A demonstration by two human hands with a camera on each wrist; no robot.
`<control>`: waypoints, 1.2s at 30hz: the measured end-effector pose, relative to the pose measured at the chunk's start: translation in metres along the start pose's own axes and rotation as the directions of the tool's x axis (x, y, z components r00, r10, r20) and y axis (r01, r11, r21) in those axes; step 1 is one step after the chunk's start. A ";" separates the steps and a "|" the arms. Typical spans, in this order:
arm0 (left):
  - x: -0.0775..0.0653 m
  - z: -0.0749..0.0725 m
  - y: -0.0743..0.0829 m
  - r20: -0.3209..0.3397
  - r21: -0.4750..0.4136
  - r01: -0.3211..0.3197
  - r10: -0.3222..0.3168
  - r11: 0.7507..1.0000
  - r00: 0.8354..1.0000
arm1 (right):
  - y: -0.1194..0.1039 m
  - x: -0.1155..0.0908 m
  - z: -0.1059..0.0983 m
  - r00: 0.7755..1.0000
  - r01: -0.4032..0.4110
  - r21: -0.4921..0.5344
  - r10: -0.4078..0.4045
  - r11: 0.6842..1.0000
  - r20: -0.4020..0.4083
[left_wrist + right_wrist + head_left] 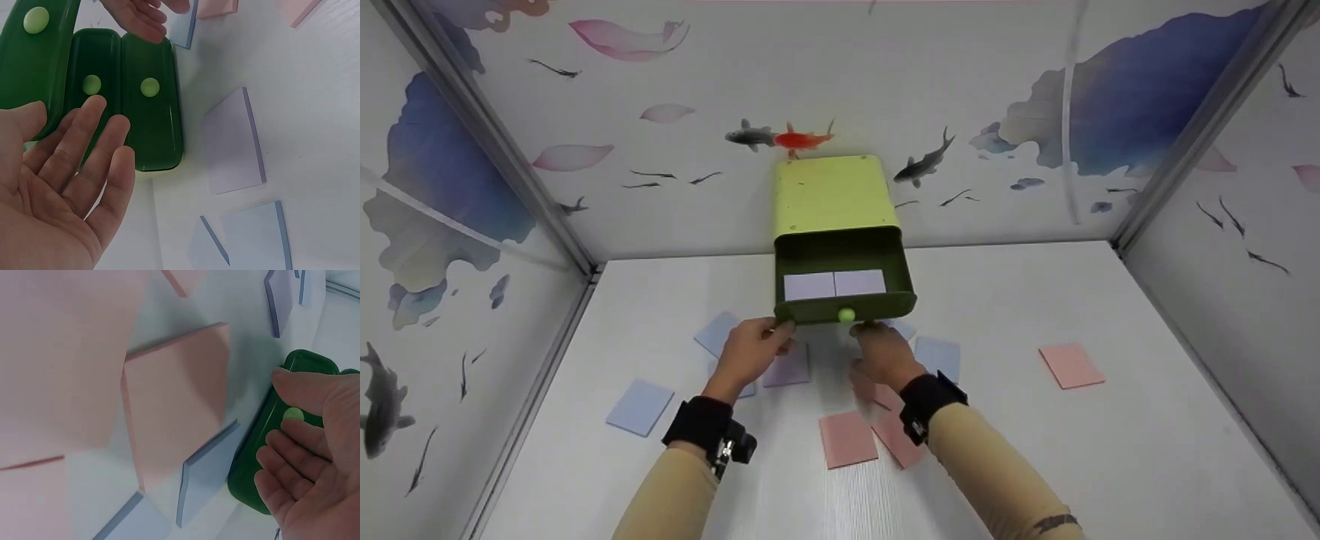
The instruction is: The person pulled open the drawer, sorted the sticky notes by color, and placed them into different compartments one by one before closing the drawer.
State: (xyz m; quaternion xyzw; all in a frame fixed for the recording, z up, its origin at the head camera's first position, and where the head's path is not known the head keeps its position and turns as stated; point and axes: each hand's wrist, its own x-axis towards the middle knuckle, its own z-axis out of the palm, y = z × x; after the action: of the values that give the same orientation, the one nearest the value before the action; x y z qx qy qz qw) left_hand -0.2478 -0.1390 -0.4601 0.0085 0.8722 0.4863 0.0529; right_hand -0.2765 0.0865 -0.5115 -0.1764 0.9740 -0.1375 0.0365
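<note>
A yellow-green cabinet [832, 195] stands against the back wall. Its top drawer [810, 309], dark green with a round light-green knob [847, 315], is pulled out. Inside lie two pale purple cards [808, 286], side by side. My left hand [750, 349] pinches the drawer's left front corner; in the left wrist view the thumb is on the front panel [34, 62] and the index fingertip is behind it. The right hand [885, 352] is just in front of the drawer, right of the knob, its fingers loosely bent and holding nothing.
Two lower drawers [149, 121] are closed. A purple card [791, 367] and several blue cards [640, 407] lie around the left hand. Several pink cards [848, 440] are below the right hand, with one pink card [1072, 366] farther right. Printed walls enclose the white table.
</note>
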 end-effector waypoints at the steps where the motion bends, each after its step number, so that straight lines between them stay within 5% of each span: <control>1: 0.000 0.000 0.000 0.001 -0.001 0.001 -0.001 1.000 1.000 | -0.003 0.001 0.002 1.000 0.000 0.007 0.000 1.000 0.015; 16: -0.001 -0.002 -0.001 0.008 -0.013 -0.024 0.024 1.000 1.000 | -0.048 0.016 0.035 0.987 -0.016 0.041 0.009 0.999 0.163; 28: 0.000 -0.001 -0.002 0.016 0.033 -0.050 0.049 0.998 0.999 | -0.075 0.025 0.054 0.969 0.139 -0.028 -0.130 0.990 0.209; 36: 0.001 -0.005 -0.004 0.023 -0.015 -0.049 0.049 0.999 0.999 | -0.088 0.029 0.061 0.944 0.246 -0.078 -0.220 0.966 0.247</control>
State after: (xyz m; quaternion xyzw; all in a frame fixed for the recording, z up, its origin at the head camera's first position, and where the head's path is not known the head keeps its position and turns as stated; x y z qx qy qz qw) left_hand -0.2492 -0.1449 -0.4609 0.0352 0.8675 0.4936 0.0514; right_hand -0.2667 -0.0188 -0.5455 -0.3072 0.9410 -0.0664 0.1259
